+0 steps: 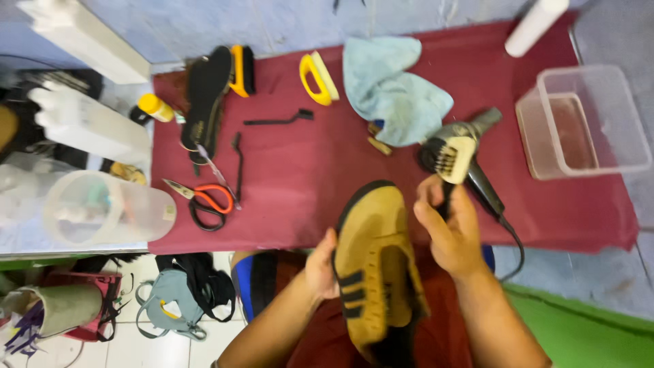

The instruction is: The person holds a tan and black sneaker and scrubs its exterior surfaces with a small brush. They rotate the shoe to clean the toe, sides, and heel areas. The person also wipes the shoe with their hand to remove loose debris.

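A tan suede sneaker (pixel 375 266) with dark side stripes is held over my lap, toe pointing away. My left hand (pixel 321 262) grips its left side. My right hand (pixel 446 228) is shut on the dark handle of a brush with a cream head and dark bristles (pixel 446 157), raised just beyond the shoe's toe. The brush head is apart from the suede.
A maroon cloth (pixel 306 177) covers the table. On it lie a hair dryer (pixel 477 129), a light blue rag (pixel 395 85), a clear plastic tub (pixel 586 123), a yellow brush (pixel 318 78), a black insole (pixel 204 99), orange-handled scissors (pixel 204 201), thin black brushes and a white tube (pixel 535 24).
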